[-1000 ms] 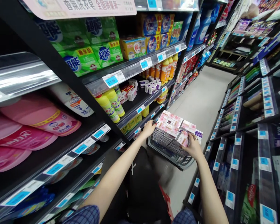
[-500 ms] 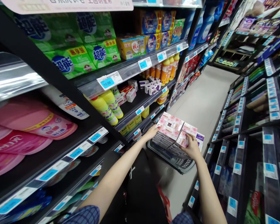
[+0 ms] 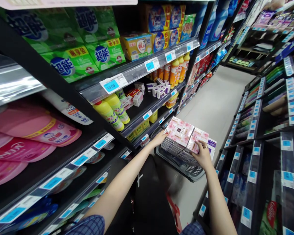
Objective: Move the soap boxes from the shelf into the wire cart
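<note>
The left hand [image 3: 159,138] reaches to the left end of a block of pink-and-white, rose-printed cardboard boxes [image 3: 180,133], its fingertips against them; whether it grips cannot be told. The right hand [image 3: 203,153] lies on the block's near right corner, fingers parted and bent over the top, though a firm hold cannot be made out. The block sits in a grey plastic basket with slotted sides [image 3: 195,173], beside a purple-and-white carton [image 3: 211,144]. Each box is probably light and fairly stiff, its printed card somewhat slick and easily dented; together they would likely weigh more and slide apart unless pressed inward from both ends, with flat palms low on the sides. Left of the basket, a black shelf holds loose white-and-purple small boxes [image 3: 160,89] and yellow plastic bottles [image 3: 114,111]; beyond runs a pale, smooth floor [image 3: 210,94].
</note>
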